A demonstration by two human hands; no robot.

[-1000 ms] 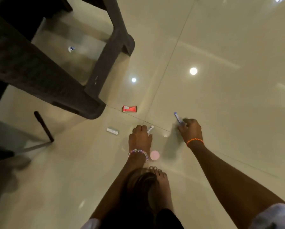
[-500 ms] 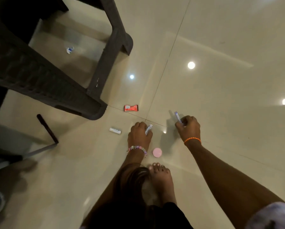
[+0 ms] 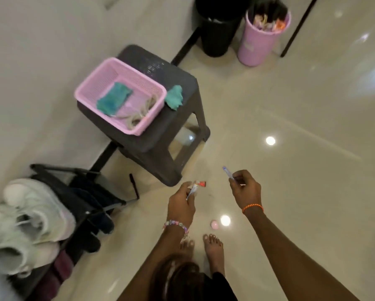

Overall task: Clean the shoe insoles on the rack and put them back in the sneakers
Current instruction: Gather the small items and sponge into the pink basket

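Note:
My left hand [image 3: 180, 203] grips a small white tube [image 3: 191, 190]. A red wrapper [image 3: 201, 183] shows right at its fingertips; I cannot tell whether it is held or lies on the floor. Level with it, my right hand [image 3: 245, 190] pinches a thin blue-and-white piece [image 3: 226, 171]. Both hands hover above the tiled floor. White sneakers [image 3: 30, 213] sit on a black rack [image 3: 108, 205] at the lower left, with dark things [image 3: 91, 200] on the rack beside them. Two teal cloths lie to the upper left: one [image 3: 113, 98] in a pink basket [image 3: 91, 83], one [image 3: 174, 97] on the stool.
The pink basket stands on a dark plastic stool [image 3: 171, 131] just beyond my hands. A black bin [image 3: 219, 25] and a pink bin [image 3: 262, 40] stand at the back. A small pink round cap [image 3: 214, 224] lies on the floor by my bare feet [image 3: 212, 248].
My view has risen and swung left, so the stool top, basket and rack now show. Both hands have lifted off the floor, each with its small item.

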